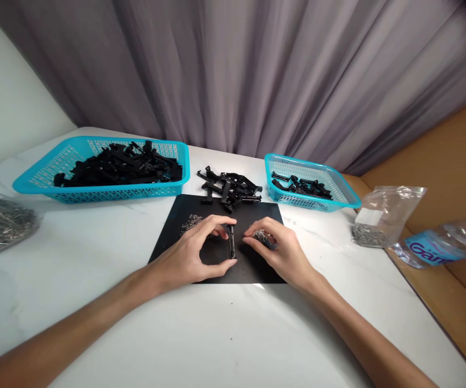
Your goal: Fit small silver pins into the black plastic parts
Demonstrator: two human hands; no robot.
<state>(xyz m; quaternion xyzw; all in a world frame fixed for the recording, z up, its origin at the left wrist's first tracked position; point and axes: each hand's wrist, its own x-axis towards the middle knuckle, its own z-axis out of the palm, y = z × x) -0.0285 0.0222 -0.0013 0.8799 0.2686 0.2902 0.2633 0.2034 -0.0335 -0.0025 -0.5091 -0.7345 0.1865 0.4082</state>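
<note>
Forearms (107, 302) extend over a white bench (216, 345), grey curtain (233, 81) behind. Two blue baskets (147, 192) at the back, left and right; black mat (252, 272) between and nearer. Left hand (198, 248) grips a slim black part (232, 242) end to end over the mat, long axis pointing away from the body. Right hand (277, 242) just right of it, not touching, fingers bunched; whether holding anything, cannot tell. Small metal bits (192, 222) by both hands.

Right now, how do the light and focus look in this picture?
Head view, middle: left hand and black part look fairly sharp; head view, edges: left bag and bottle look softer, stretched; head view, top right: dark corner; head view, table: bright, soft shadows.
</note>
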